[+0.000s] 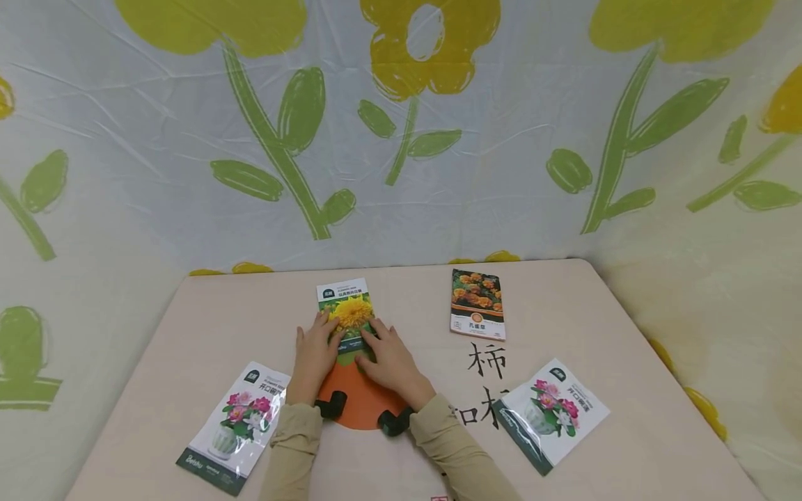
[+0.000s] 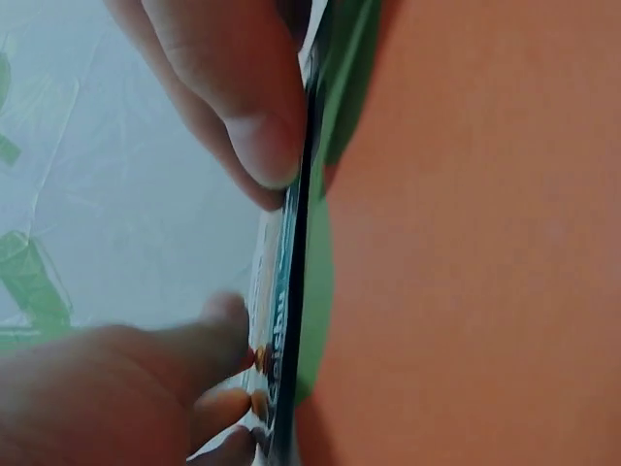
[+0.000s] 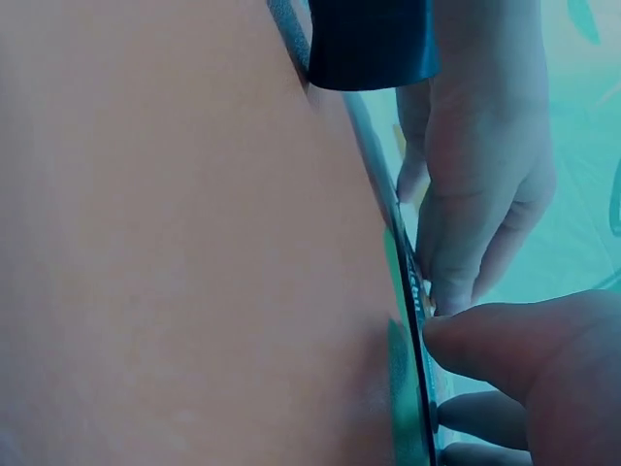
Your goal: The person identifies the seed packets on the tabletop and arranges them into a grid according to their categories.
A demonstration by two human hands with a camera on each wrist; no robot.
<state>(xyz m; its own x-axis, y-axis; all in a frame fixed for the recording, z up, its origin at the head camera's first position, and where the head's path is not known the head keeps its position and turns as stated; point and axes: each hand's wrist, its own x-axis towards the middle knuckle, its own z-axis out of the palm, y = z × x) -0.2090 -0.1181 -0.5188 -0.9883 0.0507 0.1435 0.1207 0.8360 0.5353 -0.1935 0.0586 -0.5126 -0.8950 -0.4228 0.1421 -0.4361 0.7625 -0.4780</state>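
A flower seed packet (image 1: 352, 309) with a yellow bloom lies flat on the table, its lower edge over the top of a printed orange fruit (image 1: 363, 396). Fingers of my left hand (image 1: 313, 358) rest on the packet's left side. On its right and lower right, my right hand (image 1: 393, 362) touches the packet with spread fingers. Both wrist views show the packet (image 2: 289, 282) nearly edge-on, as a thin sheet with fingertips pressed on its printed face. In the right wrist view, the packet's edge (image 3: 412, 291) runs past both hands' fingers.
To the left lies a white packet (image 1: 238, 424) with pink flowers, and a similar packet (image 1: 551, 415) lies tilted at the right. An orange marigold packet (image 1: 477, 304) is at the back right, above printed black characters (image 1: 487, 360). A patterned cloth (image 1: 489, 160) hangs behind the table.
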